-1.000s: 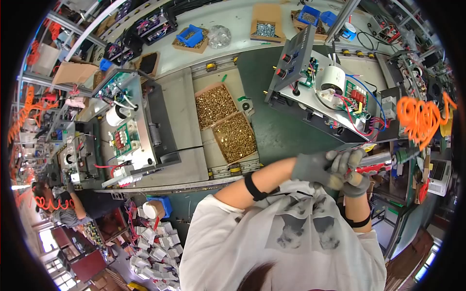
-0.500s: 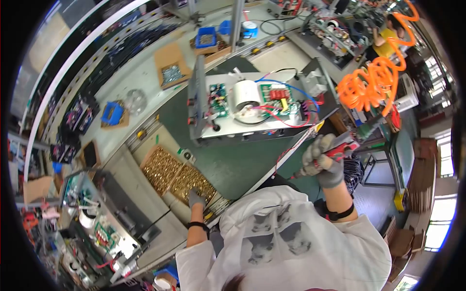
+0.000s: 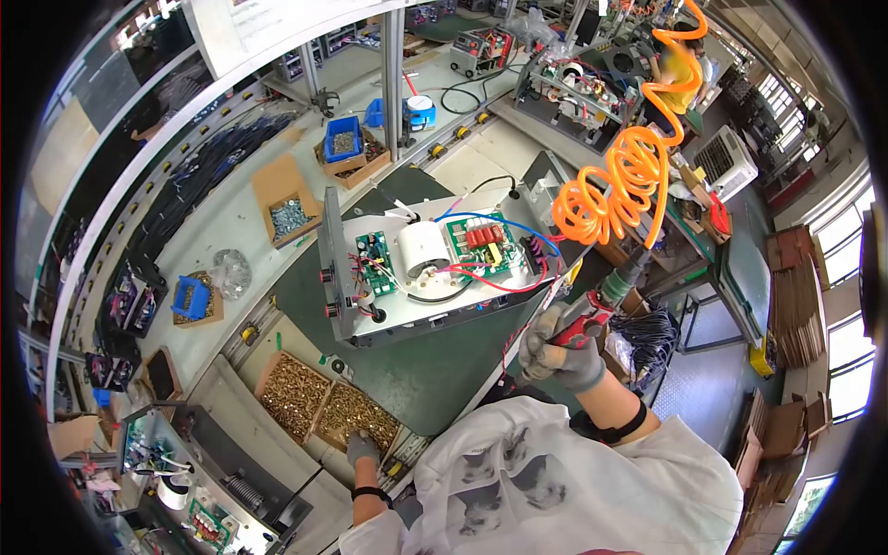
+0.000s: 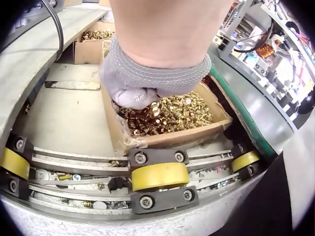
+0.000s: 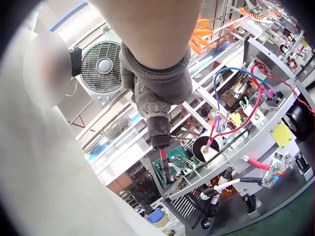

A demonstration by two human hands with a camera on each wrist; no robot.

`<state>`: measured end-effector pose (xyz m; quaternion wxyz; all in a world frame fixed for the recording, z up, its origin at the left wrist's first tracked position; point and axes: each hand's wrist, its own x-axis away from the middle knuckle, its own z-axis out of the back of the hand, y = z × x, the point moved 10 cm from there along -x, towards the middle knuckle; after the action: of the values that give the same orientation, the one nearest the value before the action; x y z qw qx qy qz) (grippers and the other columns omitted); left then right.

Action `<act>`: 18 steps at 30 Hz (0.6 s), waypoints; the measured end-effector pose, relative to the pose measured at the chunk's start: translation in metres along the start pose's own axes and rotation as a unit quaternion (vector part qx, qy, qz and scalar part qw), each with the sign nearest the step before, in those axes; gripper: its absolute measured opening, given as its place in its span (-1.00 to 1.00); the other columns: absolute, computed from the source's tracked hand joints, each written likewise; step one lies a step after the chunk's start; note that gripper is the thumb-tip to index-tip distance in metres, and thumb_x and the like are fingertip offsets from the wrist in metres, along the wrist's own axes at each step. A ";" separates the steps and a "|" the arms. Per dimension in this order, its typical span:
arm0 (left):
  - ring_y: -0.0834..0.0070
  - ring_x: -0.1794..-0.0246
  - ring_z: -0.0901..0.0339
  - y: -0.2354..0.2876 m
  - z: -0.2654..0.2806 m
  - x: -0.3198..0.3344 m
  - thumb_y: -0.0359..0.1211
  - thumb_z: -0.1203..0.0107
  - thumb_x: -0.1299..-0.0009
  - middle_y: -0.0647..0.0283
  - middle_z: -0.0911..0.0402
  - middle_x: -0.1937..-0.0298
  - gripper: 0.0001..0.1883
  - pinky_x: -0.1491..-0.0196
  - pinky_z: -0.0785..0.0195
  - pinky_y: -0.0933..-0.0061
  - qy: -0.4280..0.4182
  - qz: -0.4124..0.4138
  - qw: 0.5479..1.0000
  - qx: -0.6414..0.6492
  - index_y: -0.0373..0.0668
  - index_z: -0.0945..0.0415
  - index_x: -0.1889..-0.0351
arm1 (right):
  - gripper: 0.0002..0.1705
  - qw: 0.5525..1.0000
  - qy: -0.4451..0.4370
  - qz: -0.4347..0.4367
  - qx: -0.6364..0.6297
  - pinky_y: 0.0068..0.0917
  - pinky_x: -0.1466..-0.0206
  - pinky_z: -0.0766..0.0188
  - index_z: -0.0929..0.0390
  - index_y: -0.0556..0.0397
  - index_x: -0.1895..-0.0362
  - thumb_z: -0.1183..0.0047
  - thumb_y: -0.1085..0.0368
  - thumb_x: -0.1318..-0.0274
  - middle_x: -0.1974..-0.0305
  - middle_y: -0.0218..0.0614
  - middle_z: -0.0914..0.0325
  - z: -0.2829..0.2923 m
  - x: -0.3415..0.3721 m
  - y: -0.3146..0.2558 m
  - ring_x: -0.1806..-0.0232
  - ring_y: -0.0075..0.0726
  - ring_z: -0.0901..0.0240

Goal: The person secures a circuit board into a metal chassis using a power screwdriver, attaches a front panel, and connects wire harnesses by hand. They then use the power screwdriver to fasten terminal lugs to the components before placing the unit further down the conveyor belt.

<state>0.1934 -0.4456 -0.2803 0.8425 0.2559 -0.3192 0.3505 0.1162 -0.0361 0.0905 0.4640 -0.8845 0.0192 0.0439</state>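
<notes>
My gloved left hand is down in a cardboard box of brass-coloured screws. In the left wrist view its fingers curl at the surface of the pile, one screw right at their tips; I cannot tell whether they grip it. My gloved right hand grips a red pneumatic screwdriver in front of my body, its tail leading up to an orange coiled hose. In the right wrist view the tool's dark nose and red-marked bit point away from the hand, overlapping an electronics chassis.
The open chassis, with a white cylinder and green circuit boards, stands on a green bench top. A second screw box adjoins the first. Rollers line the bench edge. Another chassis sits at left.
My left hand has left the right hand and gone into the screw box. My right hand keeps the screwdriver, now more upright. The head view has swung right.
</notes>
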 end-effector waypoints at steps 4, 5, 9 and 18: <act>0.14 0.02 -0.42 -0.011 -0.026 -0.030 -0.32 0.08 -0.35 0.03 -0.50 0.00 -0.63 0.10 -0.29 0.27 0.001 -0.061 0.990 -0.129 -0.16 -0.35 -0.11 | -0.77 1.000 0.015 0.008 -0.004 -0.40 0.38 -0.36 -0.41 0.10 0.34 -0.19 0.49 0.12 0.53 -0.32 -0.42 0.001 0.000 -0.001 0.54 -0.36 -0.37; 0.11 -0.01 -0.43 -0.011 -0.027 -0.029 -0.37 0.04 -0.31 0.01 -0.50 -0.01 -0.63 0.07 -0.31 0.27 0.054 -0.084 0.988 -0.116 -0.17 -0.36 -0.10 | -0.77 1.000 0.007 0.007 -0.002 -0.39 0.38 -0.36 -0.41 0.09 0.34 -0.18 0.50 0.13 0.53 -0.32 -0.43 0.002 0.001 0.001 0.54 -0.37 -0.37; 0.04 -0.07 -0.43 0.003 -0.019 -0.007 -0.44 -0.04 -0.24 -0.04 -0.50 -0.02 -0.61 -0.01 -0.35 0.27 0.030 -0.080 0.994 -0.069 -0.19 -0.36 -0.06 | -0.76 1.000 0.012 0.001 -0.010 -0.38 0.36 -0.38 -0.40 0.08 0.34 -0.17 0.52 0.14 0.52 -0.30 -0.44 -0.002 0.004 0.006 0.53 -0.38 -0.37; 0.00 0.09 -0.51 0.016 -0.016 -0.008 -0.42 0.00 -0.26 -0.08 -0.57 0.12 -0.77 0.07 -0.37 0.22 0.014 -0.116 0.991 -0.058 -0.22 -0.49 0.13 | -0.73 0.998 -0.001 -0.064 -0.003 -0.40 0.39 -0.42 -0.39 0.07 0.31 -0.20 0.47 0.13 0.43 -0.29 -0.46 -0.004 0.006 0.021 0.40 -0.24 -0.45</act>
<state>0.1825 -0.4288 -0.2930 0.8951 0.2373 -0.2955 0.2349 0.1211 -0.0519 0.0749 0.4636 -0.8851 -0.0377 0.0150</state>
